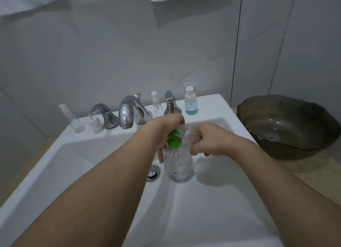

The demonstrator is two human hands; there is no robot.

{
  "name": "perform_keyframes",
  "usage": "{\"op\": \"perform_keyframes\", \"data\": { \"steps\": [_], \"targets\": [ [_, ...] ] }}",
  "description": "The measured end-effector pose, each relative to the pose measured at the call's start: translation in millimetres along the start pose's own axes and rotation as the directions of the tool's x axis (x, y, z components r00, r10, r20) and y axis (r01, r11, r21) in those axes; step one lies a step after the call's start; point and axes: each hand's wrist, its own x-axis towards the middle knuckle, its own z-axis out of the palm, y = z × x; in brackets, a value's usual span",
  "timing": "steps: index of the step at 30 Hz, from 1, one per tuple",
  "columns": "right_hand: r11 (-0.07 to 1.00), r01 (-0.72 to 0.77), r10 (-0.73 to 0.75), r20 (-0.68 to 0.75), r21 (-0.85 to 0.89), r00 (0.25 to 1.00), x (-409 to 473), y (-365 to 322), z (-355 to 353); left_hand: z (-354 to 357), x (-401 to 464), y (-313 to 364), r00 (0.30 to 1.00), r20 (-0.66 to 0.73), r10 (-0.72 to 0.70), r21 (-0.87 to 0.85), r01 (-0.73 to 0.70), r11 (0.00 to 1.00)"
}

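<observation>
dim, cool light | soft shadows | motion blur mid-frame | wide-angle edge bending

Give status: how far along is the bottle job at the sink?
Looks done: blue spray bottle, capped on the ledge. In hand: left hand grips the big clear bottle near its green top over the sink; right hand holds a small clear bottle tilted against it. Left, probably: left ledge bottle and middle ledge bottle look empty.

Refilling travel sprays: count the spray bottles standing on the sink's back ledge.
3: a clear bottle far left, a second clear bottle between spout and right handle, a blue-filled bottle far right. The short white-capped piece by the left one may be a fourth.
</observation>
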Motion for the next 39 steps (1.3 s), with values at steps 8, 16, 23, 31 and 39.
{"op": "perform_keyframes", "data": {
  "steps": [8,16,23,31,39],
  "targets": [
    [1.0,-0.009,0.01,0.031,-0.027,0.999,-2.1,-0.9,-0.5,7.4,-2.9,-5.3,0.998,-0.067,-0.002,0.035,0.004,0.999],
    [0.998,-0.061,0.065,0.114,-0.035,0.991,-1.7,-0.7,2.2,16.9,5.4,-8.6,0.968,-0.219,0.121,0.032,-0.117,0.993],
    [0.998,-0.041,0.045,0.098,-0.037,0.994,-2.3,-0.5,1.3,15.4,1.1,-9.2,0.985,-0.167,0.038,0.021,-0.035,0.999],
    [1.0,0.005,-0.005,0.004,-0.02,1.0,-2.9,-0.9,-0.5,5.0,-10.0,0.0,0.997,-0.075,-0.002,0.04,0.005,0.999],
    [1.0,-0.006,0.007,0.044,-0.024,0.999,-4.0,-2.1,-0.8,9.3,-8.7,-4.8,0.993,-0.118,0.009,0.044,-0.004,0.999]
  ]
}}
